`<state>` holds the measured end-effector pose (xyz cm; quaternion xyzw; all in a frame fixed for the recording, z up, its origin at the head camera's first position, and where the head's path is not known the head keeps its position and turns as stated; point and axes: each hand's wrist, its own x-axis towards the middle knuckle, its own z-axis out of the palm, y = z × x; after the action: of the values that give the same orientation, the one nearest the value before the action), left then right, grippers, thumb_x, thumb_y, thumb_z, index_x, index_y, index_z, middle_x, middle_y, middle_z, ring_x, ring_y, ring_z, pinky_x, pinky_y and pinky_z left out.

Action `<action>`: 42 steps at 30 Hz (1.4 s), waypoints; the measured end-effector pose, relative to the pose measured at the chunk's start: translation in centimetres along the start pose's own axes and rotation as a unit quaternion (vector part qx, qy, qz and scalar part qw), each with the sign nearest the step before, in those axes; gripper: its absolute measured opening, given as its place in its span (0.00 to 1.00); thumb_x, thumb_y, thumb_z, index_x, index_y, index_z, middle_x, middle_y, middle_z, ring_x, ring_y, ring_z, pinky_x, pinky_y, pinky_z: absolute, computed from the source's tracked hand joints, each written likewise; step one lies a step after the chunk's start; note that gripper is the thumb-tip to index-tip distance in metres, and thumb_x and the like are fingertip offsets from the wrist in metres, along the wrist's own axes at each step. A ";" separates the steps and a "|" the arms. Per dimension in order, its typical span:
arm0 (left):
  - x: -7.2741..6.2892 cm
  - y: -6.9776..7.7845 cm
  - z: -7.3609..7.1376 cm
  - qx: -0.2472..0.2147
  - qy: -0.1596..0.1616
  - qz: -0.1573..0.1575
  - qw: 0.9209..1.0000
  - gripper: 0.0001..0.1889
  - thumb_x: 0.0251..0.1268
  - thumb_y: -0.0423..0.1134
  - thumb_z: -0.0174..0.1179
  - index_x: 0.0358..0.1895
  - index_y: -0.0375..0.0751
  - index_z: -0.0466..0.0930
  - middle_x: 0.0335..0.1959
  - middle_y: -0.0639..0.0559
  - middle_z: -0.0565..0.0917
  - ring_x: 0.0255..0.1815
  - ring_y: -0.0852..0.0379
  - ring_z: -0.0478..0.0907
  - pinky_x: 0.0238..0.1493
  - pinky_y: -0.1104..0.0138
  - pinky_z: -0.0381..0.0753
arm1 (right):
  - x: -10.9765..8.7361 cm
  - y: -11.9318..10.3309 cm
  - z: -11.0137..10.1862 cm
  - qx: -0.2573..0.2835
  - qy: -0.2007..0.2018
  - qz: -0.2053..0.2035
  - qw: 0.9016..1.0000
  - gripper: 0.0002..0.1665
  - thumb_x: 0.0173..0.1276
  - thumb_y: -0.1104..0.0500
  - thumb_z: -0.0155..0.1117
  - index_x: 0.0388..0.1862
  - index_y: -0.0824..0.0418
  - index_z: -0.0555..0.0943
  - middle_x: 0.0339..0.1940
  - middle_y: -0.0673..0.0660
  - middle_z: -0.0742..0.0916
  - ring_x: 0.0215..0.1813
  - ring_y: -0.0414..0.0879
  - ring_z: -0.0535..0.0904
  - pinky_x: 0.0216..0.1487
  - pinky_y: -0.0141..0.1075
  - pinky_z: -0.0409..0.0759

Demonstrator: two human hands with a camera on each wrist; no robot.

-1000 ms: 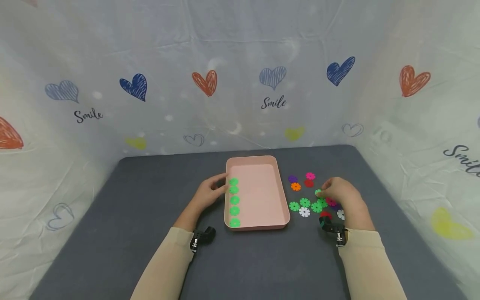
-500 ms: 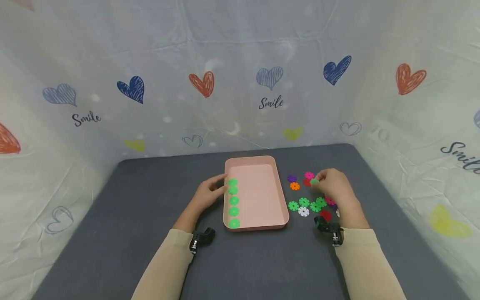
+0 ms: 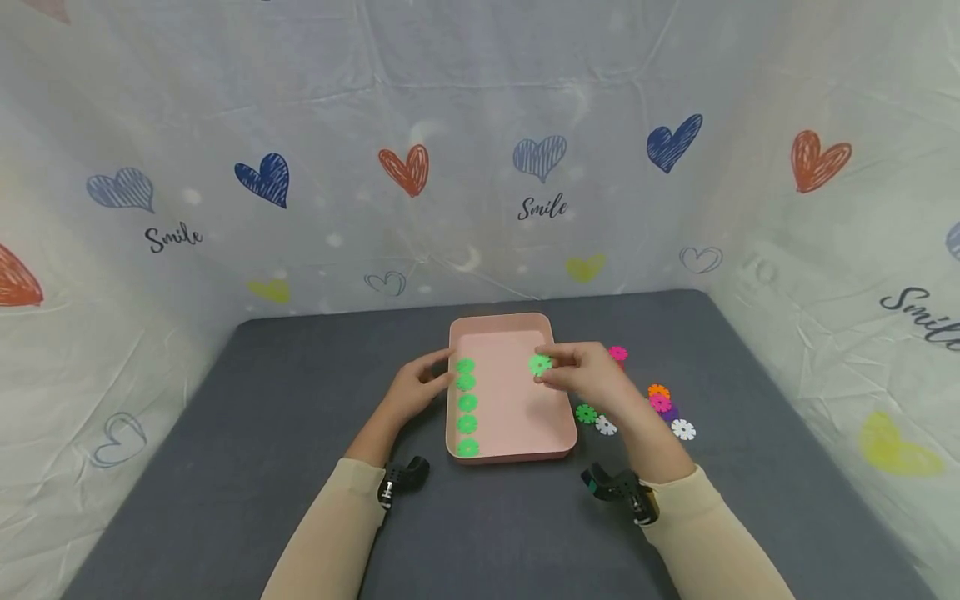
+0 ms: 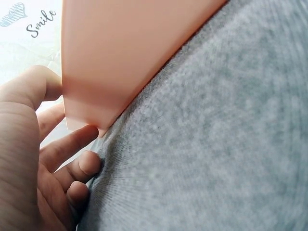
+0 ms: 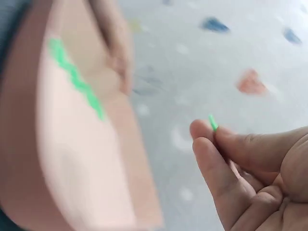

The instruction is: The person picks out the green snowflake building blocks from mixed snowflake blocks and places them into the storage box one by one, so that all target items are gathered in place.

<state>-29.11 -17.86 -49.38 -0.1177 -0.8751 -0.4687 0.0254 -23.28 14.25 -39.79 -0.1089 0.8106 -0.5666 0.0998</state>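
My right hand point(image 3: 588, 375) pinches a green notched plastic disc point(image 3: 539, 365) between thumb and fingers, held over the right side of the pink tray point(image 3: 510, 322). In the right wrist view the disc point(image 5: 213, 122) shows edge-on at the fingertips. My left hand point(image 3: 414, 387) touches the tray's left side with relaxed, spread fingers; in the left wrist view its fingertips meet the tray's outer wall point(image 4: 120, 53). A column of several green discs point(image 3: 467, 403) lies along the tray's left inner edge.
Right of the tray on the grey table point(image 3: 495, 533) lie loose discs: green point(image 3: 587, 413), white point(image 3: 606, 425), pink point(image 3: 618, 353), orange point(image 3: 659, 391) and another white disc point(image 3: 683, 429). My right forearm hides part of this group. A white cloth backdrop point(image 3: 465, 92) with hearts stands behind.
My right hand has lifted a green disc from the loose group and carried it left over the tray. The left hand stays at the tray's side.
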 end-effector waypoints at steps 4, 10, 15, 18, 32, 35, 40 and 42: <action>0.0 0.1 -0.1 0.000 -0.002 0.001 1.000 0.28 0.71 0.47 0.66 0.72 0.51 0.76 0.58 0.46 0.80 0.20 0.55 0.69 0.25 0.62 0.71 | 0.6 0.5 3.8 -0.064 -0.037 -0.039 0.996 0.24 0.66 0.68 0.73 0.62 0.68 0.83 0.35 0.55 0.84 0.37 0.45 0.85 0.44 0.41 0.84; 0.0 0.2 -0.1 -0.002 0.000 0.004 1.000 0.28 0.71 0.46 0.67 0.72 0.50 0.76 0.57 0.45 0.81 0.20 0.55 0.69 0.25 0.62 0.71 | 1.2 1.9 7.7 -0.189 -0.071 -0.082 0.976 0.16 0.59 0.66 0.79 0.48 0.64 0.90 0.23 0.47 0.81 0.26 0.39 0.73 0.32 0.32 0.74; 0.0 0.3 -0.1 0.001 -0.001 0.003 1.000 0.28 0.71 0.46 0.66 0.72 0.50 0.76 0.51 0.45 0.82 0.20 0.55 0.69 0.24 0.63 0.71 | 1.1 2.8 8.5 -0.208 -0.112 -0.085 0.968 0.12 0.58 0.67 0.79 0.42 0.64 0.91 0.19 0.47 0.79 0.25 0.39 0.71 0.31 0.33 0.71; 0.0 0.3 -0.1 0.000 0.001 0.002 1.000 0.27 0.71 0.47 0.66 0.72 0.50 0.77 0.54 0.46 0.81 0.21 0.54 0.69 0.25 0.62 0.71 | 1.1 3.0 8.5 -0.216 -0.124 -0.095 0.964 0.11 0.58 0.67 0.79 0.41 0.63 0.91 0.18 0.47 0.79 0.25 0.39 0.71 0.31 0.33 0.70; -0.1 0.4 0.0 -0.001 -0.001 -0.003 1.000 0.27 0.72 0.47 0.65 0.73 0.52 0.76 0.59 0.46 0.80 0.22 0.54 0.70 0.26 0.62 0.72 | 0.3 0.8 -0.6 -0.224 -0.026 0.003 0.974 0.15 0.74 0.57 0.67 0.55 0.62 0.88 0.40 0.54 0.86 0.36 0.47 0.78 0.38 0.41 0.78; -0.1 0.4 0.0 -0.001 0.000 -0.002 1.000 0.27 0.72 0.46 0.66 0.73 0.52 0.76 0.60 0.46 0.80 0.21 0.54 0.69 0.26 0.62 0.71 | 0.0 1.2 -2.7 -0.262 -0.027 0.042 0.964 0.11 0.72 0.60 0.68 0.49 0.63 0.88 0.43 0.57 0.87 0.38 0.49 0.79 0.40 0.43 0.79; -0.1 0.3 0.0 0.001 0.000 0.000 1.000 0.27 0.72 0.46 0.66 0.73 0.52 0.76 0.59 0.47 0.80 0.20 0.55 0.68 0.25 0.62 0.71 | -0.2 2.5 -3.4 -0.327 -0.065 0.088 0.939 0.10 0.59 0.62 0.78 0.36 0.63 0.84 0.34 0.55 0.85 0.33 0.49 0.78 0.36 0.43 0.77; -0.2 0.2 0.0 0.002 0.000 -0.002 1.000 0.27 0.72 0.46 0.66 0.72 0.52 0.76 0.59 0.47 0.81 0.20 0.55 0.69 0.25 0.62 0.71 | -0.1 3.0 -3.0 -0.347 -0.063 0.099 0.931 0.12 0.55 0.61 0.80 0.33 0.61 0.83 0.30 0.54 0.83 0.29 0.48 0.76 0.32 0.42 0.76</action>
<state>-28.93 -17.81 -49.24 -0.1162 -0.8764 -0.4666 0.0250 -24.26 17.99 -41.63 -0.0914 0.9554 -0.2295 0.1619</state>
